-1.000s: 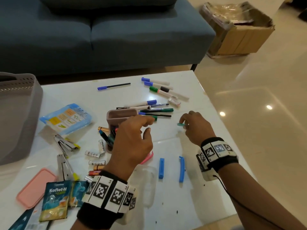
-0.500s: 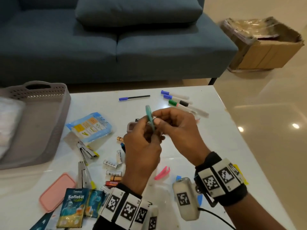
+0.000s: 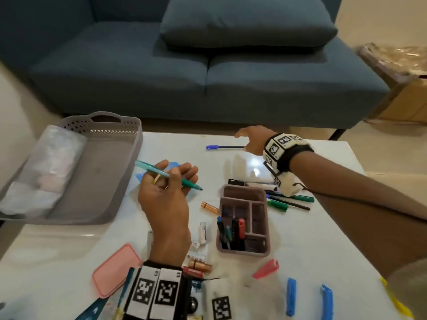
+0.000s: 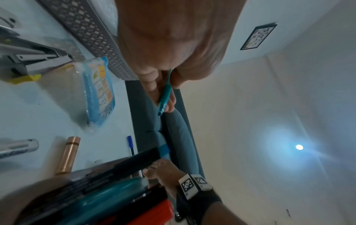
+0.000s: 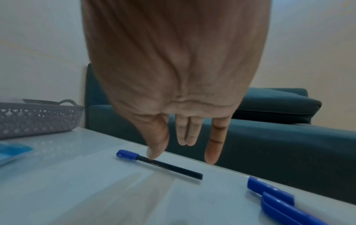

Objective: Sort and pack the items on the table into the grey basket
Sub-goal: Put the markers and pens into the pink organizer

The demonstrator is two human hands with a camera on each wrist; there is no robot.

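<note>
My left hand (image 3: 168,181) grips a teal pen (image 3: 150,169) just right of the grey basket (image 3: 129,172); the left wrist view shows the teal pen (image 4: 164,97) between its fingers. At the table's far edge my right hand (image 3: 249,139) hangs with straight fingers over a black pen with a blue cap (image 3: 221,147). In the right wrist view the thumb tip (image 5: 154,153) touches or nearly touches that black pen (image 5: 163,165). A mauve pen organizer (image 3: 258,227) at mid table holds several pens.
A wrapped white bundle (image 3: 46,172) lies in the basket. Markers (image 3: 288,199), batteries (image 3: 209,207), a pink lid (image 3: 115,269), blue clips (image 3: 291,296), a pink clip (image 3: 265,269) and a blue packet (image 4: 100,91) lie scattered. A blue sofa (image 3: 208,65) stands behind the table.
Both hands held the teal pen together half a second ago. Now the left hand alone holds it near the basket, and the right hand has reached out to the far black pen.
</note>
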